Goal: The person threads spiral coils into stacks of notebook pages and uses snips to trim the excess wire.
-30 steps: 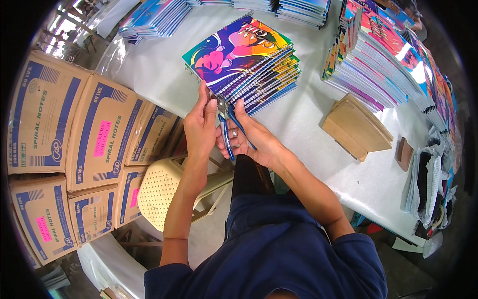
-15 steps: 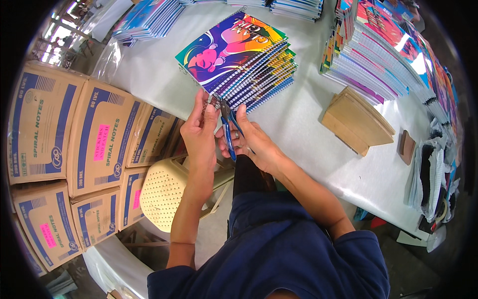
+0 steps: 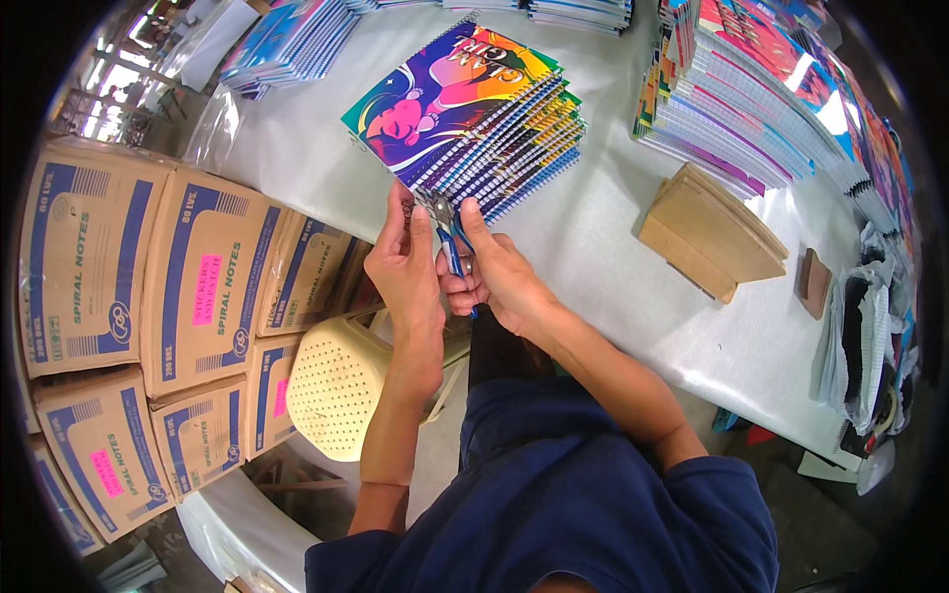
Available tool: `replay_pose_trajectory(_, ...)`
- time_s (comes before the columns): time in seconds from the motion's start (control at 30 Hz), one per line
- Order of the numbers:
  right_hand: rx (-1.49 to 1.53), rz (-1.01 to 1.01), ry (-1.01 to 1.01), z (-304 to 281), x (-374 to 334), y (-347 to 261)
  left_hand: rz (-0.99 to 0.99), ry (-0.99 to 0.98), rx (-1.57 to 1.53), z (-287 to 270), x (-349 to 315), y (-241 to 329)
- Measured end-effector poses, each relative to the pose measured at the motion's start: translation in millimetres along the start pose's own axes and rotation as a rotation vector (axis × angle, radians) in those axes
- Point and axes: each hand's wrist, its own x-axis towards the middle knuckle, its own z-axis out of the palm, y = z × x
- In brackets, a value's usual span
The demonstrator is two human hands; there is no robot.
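Observation:
A pair of pliers with blue handles [image 3: 451, 249] is gripped in my right hand [image 3: 506, 282], fingers curled round the handles. Its metal jaws are at the lower corner of a fanned stack of spiral notebooks [image 3: 425, 109], by the end of a coil binding. My left hand [image 3: 405, 262] is closed beside the jaws, thumb and fingers pinching the coil end at that corner. What exactly the jaws bite is too small to tell. The top notebook has a purple, pink and orange cover, and the wire spines below it are stepped out to the right.
Brown cartons [image 3: 203, 267] are stacked at the left beside a cream plastic stool [image 3: 336, 390]. Tall notebook stacks [image 3: 732, 109] stand at the table's [image 3: 603, 247] far right, near a folded cardboard piece [image 3: 712, 232] and a small brown block [image 3: 813, 284]. More notebooks [image 3: 292, 44] lie along the back.
My right fingers have closed further round the pliers, and the handles are nearer each other. The jaws stay by the notebook corner, and my left hand keeps its pinch. The view has shifted slightly.

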Motion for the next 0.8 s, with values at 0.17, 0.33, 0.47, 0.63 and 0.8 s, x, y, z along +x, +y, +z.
replay_pose_trajectory(0.17,-0.096,-0.019,0.059,-1.8,-8.4,10.2,-0.034,-0.002,-0.051,1.7,-5.4,-1.6)
replay_pose_trajectory(0.33,-0.076,0.000,0.020,-9.7,-7.7,9.4,-0.117,-0.014,-0.116,0.1,-3.0,-1.2)
replay_pose_trajectory(0.47,-0.120,0.031,0.000,-12.2,-10.8,4.9,-0.141,-0.017,-0.257,-0.1,-3.4,-1.3)
replay_pose_trajectory(0.63,-0.148,0.064,-0.001,-15.0,-11.7,1.9,-0.218,-0.033,-0.411,-6.0,-2.6,-3.2)
replay_pose_trajectory(0.8,-0.147,0.066,0.009,-19.2,-8.8,6.2,-0.253,-0.051,-0.434,-10.6,-3.0,-7.3)
